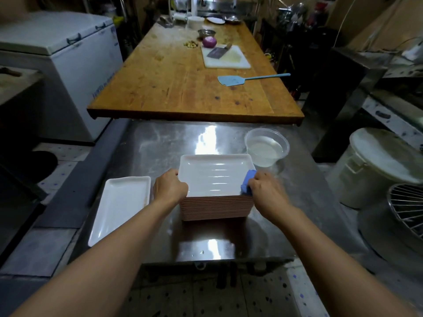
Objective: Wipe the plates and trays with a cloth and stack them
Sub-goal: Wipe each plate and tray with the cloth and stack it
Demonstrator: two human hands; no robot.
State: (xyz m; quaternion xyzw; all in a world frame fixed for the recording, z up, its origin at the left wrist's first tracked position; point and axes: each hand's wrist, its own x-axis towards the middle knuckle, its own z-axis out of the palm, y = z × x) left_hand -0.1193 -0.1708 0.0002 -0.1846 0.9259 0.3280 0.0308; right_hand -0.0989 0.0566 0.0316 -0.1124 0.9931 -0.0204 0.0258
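Observation:
A tall stack of rectangular trays with pinkish edges stands on the steel table. The top tray shows its white inside. My left hand grips the left rim of that top tray. My right hand holds a blue cloth against the tray's right rim. To the left of the stack a single white rectangular tray lies flat on the table.
A clear plastic bowl of water sits just behind the stack to the right. Beyond lies a wooden table with a cutting board, cleaver, onion and blue spatula. A white freezer stands left, a white bucket and wire rack right.

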